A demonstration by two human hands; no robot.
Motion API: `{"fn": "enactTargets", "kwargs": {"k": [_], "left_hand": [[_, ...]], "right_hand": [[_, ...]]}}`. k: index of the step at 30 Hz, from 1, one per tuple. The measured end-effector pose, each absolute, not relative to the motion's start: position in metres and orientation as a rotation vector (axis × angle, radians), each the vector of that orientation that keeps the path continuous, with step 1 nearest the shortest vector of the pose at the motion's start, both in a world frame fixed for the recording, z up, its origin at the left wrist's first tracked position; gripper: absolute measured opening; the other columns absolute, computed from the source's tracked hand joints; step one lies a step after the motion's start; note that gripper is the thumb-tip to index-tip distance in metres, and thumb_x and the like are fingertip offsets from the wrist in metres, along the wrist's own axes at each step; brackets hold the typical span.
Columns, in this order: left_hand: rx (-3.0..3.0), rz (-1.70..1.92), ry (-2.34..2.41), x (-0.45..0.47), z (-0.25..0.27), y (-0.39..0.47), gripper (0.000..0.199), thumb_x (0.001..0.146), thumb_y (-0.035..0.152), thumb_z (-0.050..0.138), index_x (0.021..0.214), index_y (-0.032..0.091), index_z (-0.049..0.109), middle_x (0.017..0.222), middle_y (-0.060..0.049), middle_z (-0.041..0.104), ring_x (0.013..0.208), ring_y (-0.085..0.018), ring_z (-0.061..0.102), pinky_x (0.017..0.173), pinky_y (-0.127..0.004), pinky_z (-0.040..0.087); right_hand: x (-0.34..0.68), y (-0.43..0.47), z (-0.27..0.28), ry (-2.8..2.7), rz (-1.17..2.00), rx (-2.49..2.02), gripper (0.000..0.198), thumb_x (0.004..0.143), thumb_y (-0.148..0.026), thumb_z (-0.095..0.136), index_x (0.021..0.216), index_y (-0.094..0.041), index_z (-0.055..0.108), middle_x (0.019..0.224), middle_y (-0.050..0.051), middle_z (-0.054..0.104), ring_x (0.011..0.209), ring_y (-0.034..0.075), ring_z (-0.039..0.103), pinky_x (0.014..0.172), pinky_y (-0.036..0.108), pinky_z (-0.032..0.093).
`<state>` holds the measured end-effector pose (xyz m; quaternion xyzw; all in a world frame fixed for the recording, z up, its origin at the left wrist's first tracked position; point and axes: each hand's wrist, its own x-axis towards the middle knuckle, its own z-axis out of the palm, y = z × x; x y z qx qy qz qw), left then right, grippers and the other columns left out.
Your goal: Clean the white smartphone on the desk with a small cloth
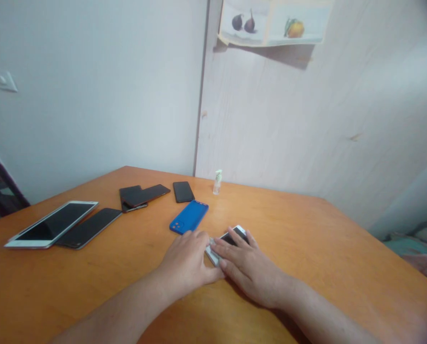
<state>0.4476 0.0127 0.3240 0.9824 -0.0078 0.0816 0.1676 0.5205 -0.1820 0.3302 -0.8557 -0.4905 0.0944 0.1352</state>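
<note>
Both hands on the white phone with a black glass screen (239,232); it lies flat on the orange-brown wooden table (306,239), directly under the grip.

Left hand (186,260): fingers curled, thumb stretched along the near end, bracketing the phone's near-left corner. Can't tell if it's actually pinching or only bracing.

Right hand (252,274): not clenched. Palm down, fingers spread across the phone, screen showing between them. Fingertips point at the left hand, thumb tip close to the left thumb. Something whitish under the right index at the near-left end; too covered to identify.

Around the grip:
- Just beyond the left hand: blue phone case (190,217), rectangular, camera cut-out toward the hand.
- Past the case: black rectangular phone (183,191), near the case's far end.
- Farther left: dark slim phone with a reddish edge (147,195), lying crosswise on a second dark phone (132,188).
- Well left: long black phone with a grey edge (91,227), right beside a white tablet with a dark screen (57,222). Can't tell if their edges overlap.
- Straight beyond the grip, well apart: small clear plastic pump bottle (217,183), upright.
- Above, on the wall: paper fruit prints (274,21), lower edge lifted.
</note>
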Motion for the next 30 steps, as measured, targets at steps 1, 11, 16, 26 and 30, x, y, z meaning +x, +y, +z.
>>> {"fn": "enactTargets", "kwargs": {"k": [1, 11, 16, 26, 30], "left_hand": [[2.797, 0.227, -0.025, 0.448, 0.324, 0.013, 0.045, 0.069, 0.061, 0.07, 0.088, 0.022, 0.059, 0.095, -0.007, 0.067, 0.093, -0.03, 0.061, 0.07, -0.035, 0.044], [2.794, 0.24, -0.032, 0.449, 0.32, 0.015, 0.049, 0.069, 0.067, 0.067, 0.086, 0.022, 0.057, 0.09, -0.006, 0.064, 0.09, -0.028, 0.06, 0.069, -0.033, 0.041], [2.796, 0.251, -0.047, 0.449, 0.317, 0.017, 0.049, 0.067, 0.065, 0.072, 0.086, 0.022, 0.056, 0.092, -0.005, 0.064, 0.089, -0.027, 0.059, 0.067, -0.032, 0.04], [2.774, 0.245, -0.038, 0.45, 0.317, 0.017, 0.05, 0.064, 0.065, 0.073, 0.084, 0.023, 0.055, 0.088, -0.003, 0.062, 0.088, -0.027, 0.058, 0.066, -0.032, 0.037], [2.779, 0.235, -0.031, 0.449, 0.321, 0.016, 0.05, 0.063, 0.064, 0.075, 0.085, 0.023, 0.056, 0.089, -0.004, 0.062, 0.088, -0.027, 0.057, 0.067, -0.032, 0.037]], "right_hand": [[0.526, -0.183, 0.328, -1.358, 0.247, -2.526, 0.052, 0.104, -0.046, 0.025, 0.153, -0.033, 0.033, 0.158, -0.001, 0.035, 0.15, 0.033, 0.009, 0.116, 0.068, 0.004], [0.516, -0.19, 0.332, -1.383, 0.259, -2.544, 0.053, 0.104, -0.046, 0.026, 0.155, -0.033, 0.028, 0.16, -0.001, 0.03, 0.15, 0.033, 0.01, 0.116, 0.069, 0.007], [0.52, -0.199, 0.333, -1.251, 0.217, -2.681, 0.055, 0.103, -0.044, 0.027, 0.155, -0.027, 0.03, 0.161, 0.003, 0.028, 0.15, 0.036, 0.01, 0.114, 0.072, 0.005], [0.506, -0.198, 0.33, -1.422, 0.068, -2.618, 0.056, 0.09, -0.016, 0.042, 0.146, -0.023, 0.045, 0.15, 0.009, 0.048, 0.144, 0.031, 0.033, 0.115, 0.07, 0.005], [0.519, -0.201, 0.332, -1.314, 0.101, -2.43, 0.036, 0.089, -0.015, 0.044, 0.114, -0.027, 0.067, 0.119, 0.004, 0.072, 0.125, 0.028, 0.057, 0.114, 0.06, 0.024]]}}
